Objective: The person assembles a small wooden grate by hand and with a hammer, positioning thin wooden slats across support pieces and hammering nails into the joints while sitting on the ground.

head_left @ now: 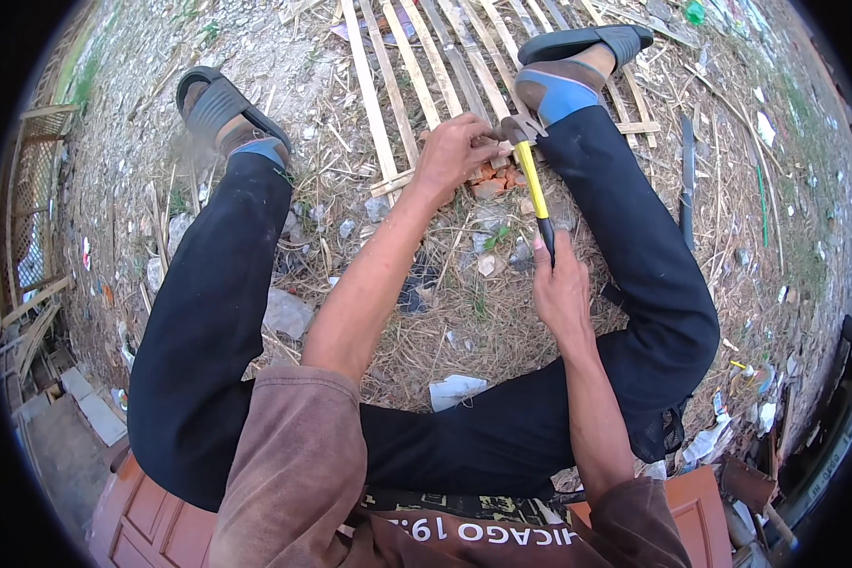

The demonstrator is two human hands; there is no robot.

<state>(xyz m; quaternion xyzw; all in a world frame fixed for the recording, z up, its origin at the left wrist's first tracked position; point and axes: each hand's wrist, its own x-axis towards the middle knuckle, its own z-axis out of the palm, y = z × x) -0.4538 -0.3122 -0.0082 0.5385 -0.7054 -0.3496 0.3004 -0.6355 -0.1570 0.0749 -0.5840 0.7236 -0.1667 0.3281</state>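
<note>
A claw hammer (532,185) with a yellow and black handle is gripped low on the handle by my right hand (562,289). Its metal head is at the near edge of a frame of thin wooden slats (368,85), just right of my left fingertips. My left hand (454,156) rests at that edge, fingers bent and drawn together. Whatever is between those fingers is too small or hidden to name. Broken orange brick pieces (490,186) lie under the edge beside the hammer head.
My legs in black trousers (213,284) spread around the work, and my right sandal (585,43) is at the slats. A dark flat strip (687,180) lies on the right. Stones (287,312), straw and litter cover the ground. A reddish-brown panelled board (151,521) is beneath me.
</note>
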